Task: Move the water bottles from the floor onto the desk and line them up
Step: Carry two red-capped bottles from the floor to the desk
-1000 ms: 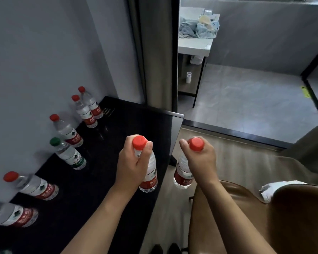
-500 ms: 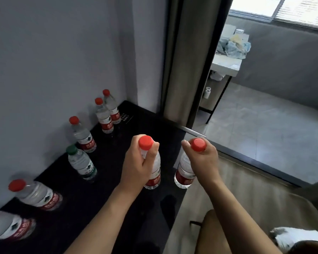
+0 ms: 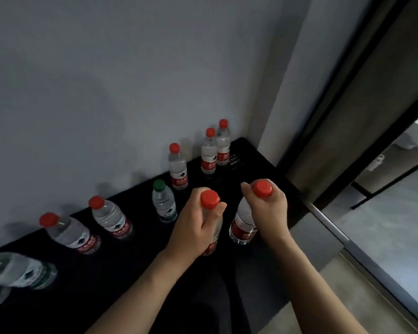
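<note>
My left hand [image 3: 196, 227] grips a red-capped water bottle [image 3: 210, 200] by its neck, held upright over the black desk [image 3: 256, 162]. My right hand [image 3: 270, 210] grips a second red-capped bottle [image 3: 243, 227] the same way, just to the right, above the desk near its right edge. Several bottles stand in a row along the wall: two red-capped ones at the far end [image 3: 222, 143], one red-capped [image 3: 177, 168], a green-capped one [image 3: 164, 203], two more red-capped [image 3: 110, 218], and one at the bottom left [image 3: 17, 276] with its cap out of sight.
A grey wall [image 3: 130, 80] backs the desk. A dark curtain and door frame [image 3: 348, 104] rise at the right, with a grey floor [image 3: 384, 225] beyond. A small printed label [image 3: 234, 161] lies on the desk's far corner.
Both hands have carried their bottles forward and left, from beside the desk's edge to over its top. The view has swung left toward the wall.
</note>
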